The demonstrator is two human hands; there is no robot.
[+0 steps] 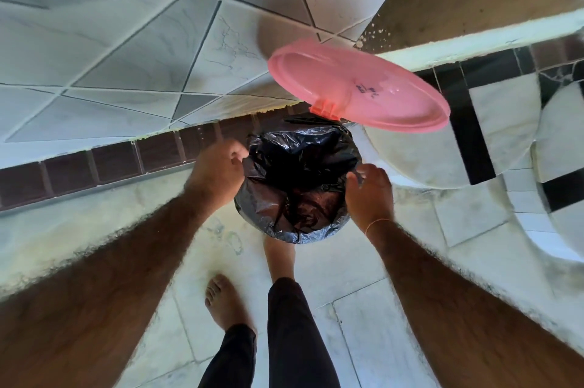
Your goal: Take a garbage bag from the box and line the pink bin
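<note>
Left hand point(218, 175) pinching the black garbage bag point(297, 179) edge at 9 o'clock of the bin mouth, right hand point(368, 194) gripping it at 3 o'clock, bag draped over the rim and sagging inside, pink lid point(357, 87) flipped up at 12 o'clock, bare foot point(279, 256) at 6 o'clock.

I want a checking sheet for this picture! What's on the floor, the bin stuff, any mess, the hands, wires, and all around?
Surface: pale tiled floor, two bare feet on it.
Job's things: black garbage bag draped over the bin's mouth and rim; pink lid tipped open behind it.
Clutter: nothing seen.
Grippers: left hand and right hand each pinch the bag's edge.
Cables: nothing seen.
Surroundings: tiled wall, dark tile strip.
</note>
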